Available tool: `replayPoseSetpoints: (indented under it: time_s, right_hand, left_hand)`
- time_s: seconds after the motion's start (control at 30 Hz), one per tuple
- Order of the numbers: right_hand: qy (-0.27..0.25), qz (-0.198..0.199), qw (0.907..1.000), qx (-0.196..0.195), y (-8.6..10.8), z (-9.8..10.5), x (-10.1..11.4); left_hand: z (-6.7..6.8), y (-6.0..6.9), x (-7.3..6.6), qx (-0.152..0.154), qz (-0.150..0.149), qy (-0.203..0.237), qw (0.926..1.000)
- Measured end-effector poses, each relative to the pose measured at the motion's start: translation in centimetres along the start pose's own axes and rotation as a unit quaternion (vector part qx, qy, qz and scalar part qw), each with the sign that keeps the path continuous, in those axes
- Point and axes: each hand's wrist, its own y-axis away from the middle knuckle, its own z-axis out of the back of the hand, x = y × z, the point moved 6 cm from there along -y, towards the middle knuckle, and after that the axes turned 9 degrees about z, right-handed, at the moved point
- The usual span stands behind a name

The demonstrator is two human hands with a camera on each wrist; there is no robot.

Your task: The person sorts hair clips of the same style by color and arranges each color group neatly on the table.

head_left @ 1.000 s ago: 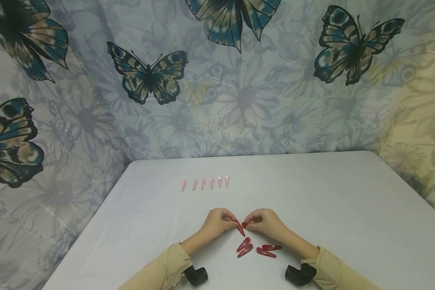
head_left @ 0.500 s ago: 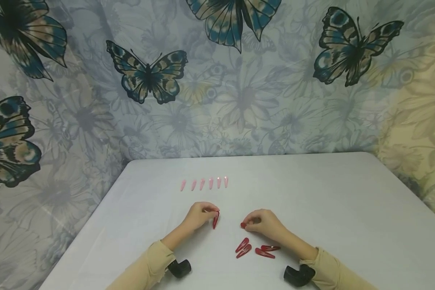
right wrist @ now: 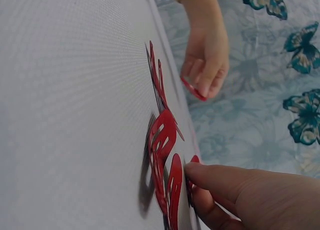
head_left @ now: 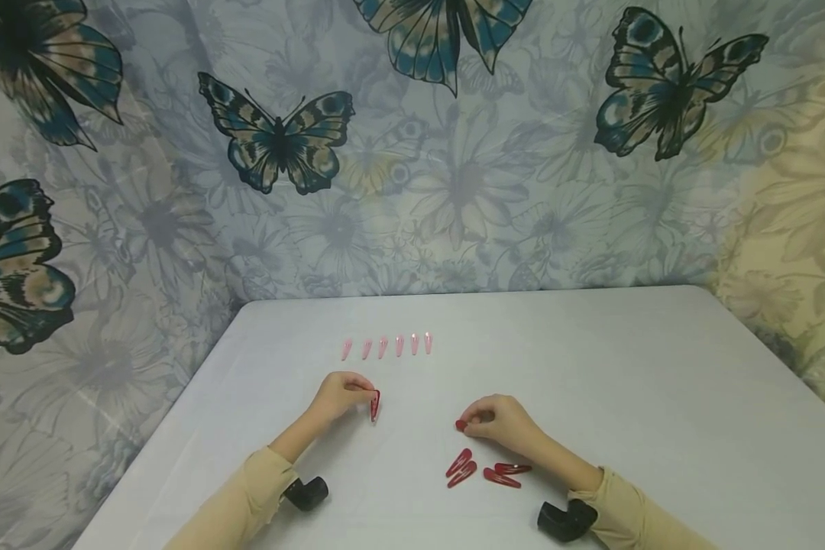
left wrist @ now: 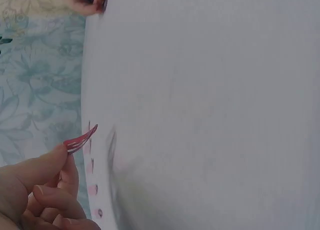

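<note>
My left hand (head_left: 337, 399) pinches a red snap hair clip (head_left: 375, 408) by one end, above the table's left part. In the left wrist view the clip (left wrist: 80, 142) sticks out past the thumb tip. My right hand (head_left: 505, 422) pinches another red hair clip (head_left: 461, 425), mostly hidden by the fingers. Just below that hand lie several red hair clips, including a slanted left clip (head_left: 462, 474) and a flatter right clip (head_left: 502, 479). Behind the left hand, pink hair clips (head_left: 399, 346) lie in a row.
The white table (head_left: 591, 359) runs back to a butterfly-print cloth (head_left: 467, 198). Black wrist devices, one on the left (head_left: 307, 494) and one on the right (head_left: 567, 521), sit by the sleeves.
My left hand has moved left and slightly back with its red hair clip, away from the right hand. The right hand has stayed nearly in place, still pinching its clip.
</note>
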Motion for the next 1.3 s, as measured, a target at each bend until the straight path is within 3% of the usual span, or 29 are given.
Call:
replayPoseSetpoints:
  time_s: [0.13,0.33,0.53,0.83,1.1,1.3]
  right_hand:
    - [-0.006,0.003,1.0000,0.001,-0.1,0.0,0.0]
    - [-0.010,0.004,0.9999,0.001,-0.1,0.0,0.1]
    - [-0.008,0.003,1.0000,0.002,-0.1,0.0,-0.1]
    - [-0.004,0.005,1.0000,0.000,-0.1,0.1,0.0]
    - [-0.002,0.005,1.0000,0.002,-0.1,-0.1,-0.1]
    - [-0.004,0.001,1.0000,-0.002,-0.1,-0.1,-0.1]
  left_hand:
    - [1.5,-0.6,1.1,-0.010,0.013,-0.005,0.9999]
    - [2.8,-1.5,2.6,-0.022,0.021,-0.010,0.9995]
    - [3.0,-1.6,2.6,-0.023,0.007,-0.031,0.9992]
    - [4.3,-2.4,3.0,-0.058,-0.002,-0.035,0.9977]
    - [5.2,-3.0,3.4,-0.054,-0.005,-0.042,0.9976]
    - [5.7,-3.2,3.5,-0.069,-0.009,-0.060,0.9957]
